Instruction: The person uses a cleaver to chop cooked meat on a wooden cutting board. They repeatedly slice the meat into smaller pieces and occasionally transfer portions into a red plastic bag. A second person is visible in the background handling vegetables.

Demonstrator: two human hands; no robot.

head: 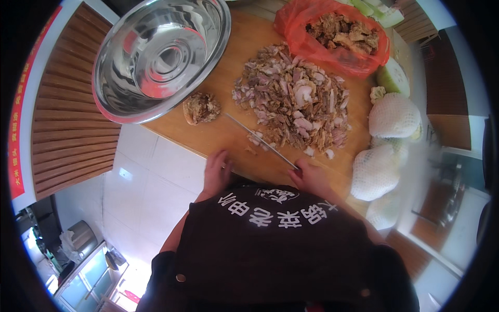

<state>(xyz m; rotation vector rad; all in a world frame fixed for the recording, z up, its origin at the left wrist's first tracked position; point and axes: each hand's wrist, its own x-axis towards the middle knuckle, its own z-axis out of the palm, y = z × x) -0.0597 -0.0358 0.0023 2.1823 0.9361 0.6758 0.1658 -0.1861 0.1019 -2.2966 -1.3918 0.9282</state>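
My right hand (312,176) is closed around the handle end of a knife (260,141). Its blade is seen almost edge-on and slants up to the left over the wooden work surface (177,134). My left hand (216,171) rests at the near edge of that surface, fingers a little apart, with nothing visible in it. One browned chunk of cooked meat (201,108) lies just beyond the knife tip. To the right of the blade spreads a heap of chopped meat (296,97), with small scraps along the blade's side.
A large stainless steel basin (171,84) stands at the back left, overhanging the edge. Behind the heap, a red plastic bag (351,64) holds more meat chunks (345,33). Along the right lie a cut pale green gourd (393,77) and several round things in white foam netting (393,115).
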